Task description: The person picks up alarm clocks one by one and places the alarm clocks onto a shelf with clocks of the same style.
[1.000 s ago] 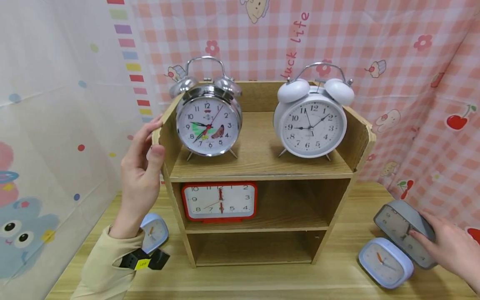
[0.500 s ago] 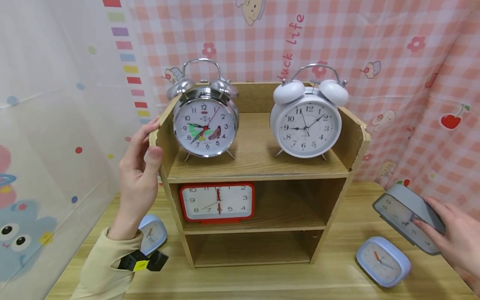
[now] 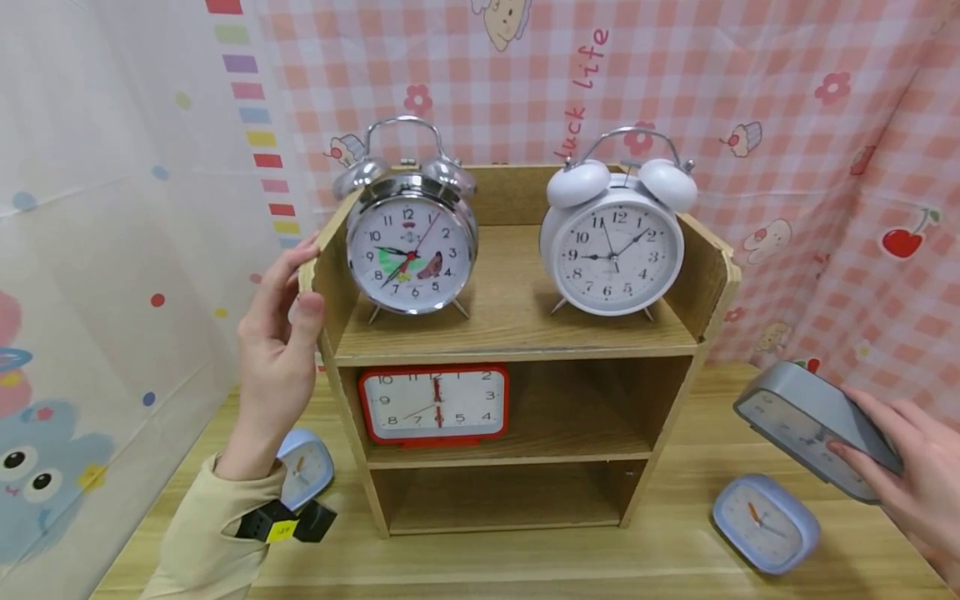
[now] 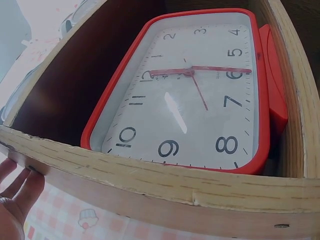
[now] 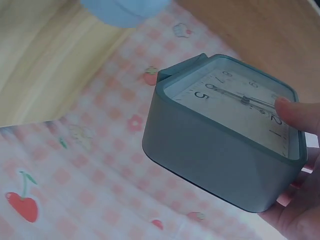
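My right hand (image 3: 918, 462) holds a grey rectangular clock (image 3: 840, 417) above the table at the right, thumb over its face and fingers behind it, as the right wrist view shows. Its dial is tilted upward in that view. My left hand (image 3: 273, 358) rests against the outer left side of a wooden shelf unit (image 3: 517, 346), its fingertips touching the panel. On the top tier stand a silver twin-bell alarm clock (image 3: 412, 254) and a white one (image 3: 615, 258). A red-framed clock (image 4: 175, 100) sits at the left of the middle tier.
On the table (image 3: 540, 567), a lilac-blue clock (image 3: 765, 523) lies below the held clock. A light-blue clock (image 3: 306, 468) is partly hidden behind my left wrist. Patterned curtains (image 3: 862, 150) hang behind and at the sides. A black device (image 3: 285, 518) is strapped to my left wrist.
My right hand has lifted the grey clock off the table, away from the lilac-blue one, and tilted it further. My left hand keeps its place on the shelf unit. The view has shifted slightly.
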`<state>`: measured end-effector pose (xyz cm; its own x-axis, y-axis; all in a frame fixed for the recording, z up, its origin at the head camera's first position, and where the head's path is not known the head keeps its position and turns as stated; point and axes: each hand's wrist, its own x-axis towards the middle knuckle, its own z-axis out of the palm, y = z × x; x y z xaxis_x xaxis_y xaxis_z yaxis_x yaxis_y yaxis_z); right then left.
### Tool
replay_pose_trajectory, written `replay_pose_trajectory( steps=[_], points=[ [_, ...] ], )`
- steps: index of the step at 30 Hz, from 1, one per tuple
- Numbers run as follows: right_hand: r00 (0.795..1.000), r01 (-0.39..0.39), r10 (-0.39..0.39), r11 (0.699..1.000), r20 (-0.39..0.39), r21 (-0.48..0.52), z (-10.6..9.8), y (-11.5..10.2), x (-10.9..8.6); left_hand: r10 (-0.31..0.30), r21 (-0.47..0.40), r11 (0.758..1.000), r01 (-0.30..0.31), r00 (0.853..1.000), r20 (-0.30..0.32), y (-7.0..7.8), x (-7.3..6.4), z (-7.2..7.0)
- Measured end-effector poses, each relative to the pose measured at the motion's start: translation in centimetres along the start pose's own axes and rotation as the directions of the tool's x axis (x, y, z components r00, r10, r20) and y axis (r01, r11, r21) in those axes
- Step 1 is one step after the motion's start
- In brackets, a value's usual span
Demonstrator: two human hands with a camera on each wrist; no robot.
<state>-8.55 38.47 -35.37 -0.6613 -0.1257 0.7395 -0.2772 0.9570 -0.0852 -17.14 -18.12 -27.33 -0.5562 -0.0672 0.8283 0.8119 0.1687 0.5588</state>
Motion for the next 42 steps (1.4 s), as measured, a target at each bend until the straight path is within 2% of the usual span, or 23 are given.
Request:
replay_pose_trajectory(
  steps=[7, 11, 17, 24, 30, 32, 35, 37, 39, 42],
  points=[
    [0.994, 0.083, -0.079, 0.995, -0.079, 0.050, -0.9, -1.7, 0.6, -0.014, -0.024, 1.000, 0.014, 1.000, 0.005, -0.1, 0.0, -0.2],
    [0.991, 0.117, -0.113, 0.991, -0.071, 0.058, -1.4, -2.6, 0.8, -0.013, 0.008, 1.000, 0.013, 1.000, 0.004, -0.1, 0.0, -0.4],
    [0.984, 0.164, -0.152, 0.977, -0.092, 0.138, -2.2, -3.7, 0.5, -0.009, 0.002, 1.000, 0.009, 1.000, -0.004, -0.1, -0.2, -0.3],
    [0.971, 0.237, -0.231, 0.963, -0.064, 0.129, -3.2, -4.8, 0.4, -0.002, 0.000, 1.000, 0.002, 1.000, 0.001, 0.0, -0.1, -0.3],
    [0.958, 0.283, -0.272, 0.947, -0.089, 0.151, -3.8, -6.4, 0.6, -0.004, 0.019, 1.000, 0.004, 1.000, 0.005, 0.0, -0.1, -0.3],
    [0.951, 0.304, -0.285, 0.932, -0.119, 0.197, -3.9, -7.2, 0.9, -0.006, 0.030, 1.000, 0.006, 1.000, 0.005, 0.0, 0.0, -0.2],
    [0.927, 0.369, -0.325, 0.874, -0.184, 0.316, -3.8, -8.4, 1.3, -0.007, 0.044, 0.999, 0.007, 1.000, 0.004, 0.1, 0.0, -0.2],
    [0.916, 0.396, -0.344, 0.853, -0.206, 0.340, -3.8, -9.1, 1.6, -0.007, 0.045, 0.999, 0.006, 1.000, 0.003, 0.1, 0.0, -0.2],
    [0.913, 0.404, -0.357, 0.854, -0.198, 0.326, -3.9, -9.7, 1.7, -0.004, 0.041, 0.999, 0.004, 1.000, 0.002, 0.0, -0.1, -0.1],
    [0.918, 0.395, -0.368, 0.883, -0.146, 0.254, -4.3, -10.4, 1.8, 0.001, 0.031, 1.000, -0.001, 1.000, -0.001, 0.0, -0.1, 0.0]
  ],
)
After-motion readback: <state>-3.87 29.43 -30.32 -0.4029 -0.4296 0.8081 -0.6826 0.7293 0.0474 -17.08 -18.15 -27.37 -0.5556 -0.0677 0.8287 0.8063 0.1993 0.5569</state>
